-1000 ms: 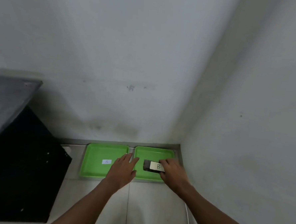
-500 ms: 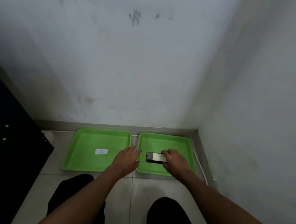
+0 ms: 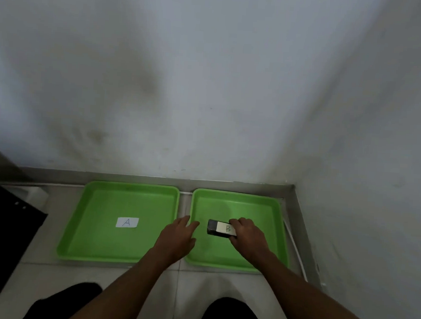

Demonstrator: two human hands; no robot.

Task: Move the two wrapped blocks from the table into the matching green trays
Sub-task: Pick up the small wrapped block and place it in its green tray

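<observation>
From the head camera, two green trays sit side by side on pale floor tiles against a grey wall, in a corner. The left tray [image 3: 97, 226] carries a white label marked A [image 3: 127, 222] on its floor and holds nothing else. The right tray [image 3: 272, 212] holds a dark wrapped block [image 3: 218, 228] with a white label reading B (the letter faces up). The right hand [image 3: 245, 234] lies on the block's right end, its fingers [image 3: 236, 222] curled over the top and pinching the block; whether the block rests on the tray floor I cannot tell. The left hand [image 3: 176, 240] hovers over the gap between the trays, fingers loosely spread, holding nothing. Dark-clothed knees [image 3: 229, 316] show at the bottom edge.
</observation>
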